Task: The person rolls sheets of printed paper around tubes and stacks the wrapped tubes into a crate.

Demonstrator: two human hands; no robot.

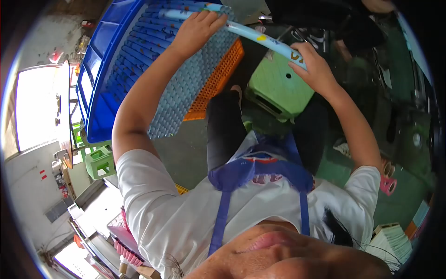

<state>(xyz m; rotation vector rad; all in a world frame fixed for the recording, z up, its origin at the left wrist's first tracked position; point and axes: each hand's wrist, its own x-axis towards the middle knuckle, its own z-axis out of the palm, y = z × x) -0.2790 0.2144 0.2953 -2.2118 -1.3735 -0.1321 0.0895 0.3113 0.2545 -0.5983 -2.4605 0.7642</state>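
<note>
A long light-blue patterned tube slants between my hands. My left hand lies closed over its left part, at the top edge of the stacked tubes. My right hand is wrapped round the tube near its right end, above a green plastic stool. Beneath my left forearm are many similar blue tubes in a blue crate, their ends forming a dense block on the side toward me. Part of the tube is hidden by my left fingers.
An orange perforated crate stands beside the blue one. Another green stool is at the left. Dark machinery and part of another person's hand show at upper right. Pink rolls lie at the right, and bundled pale items at lower right.
</note>
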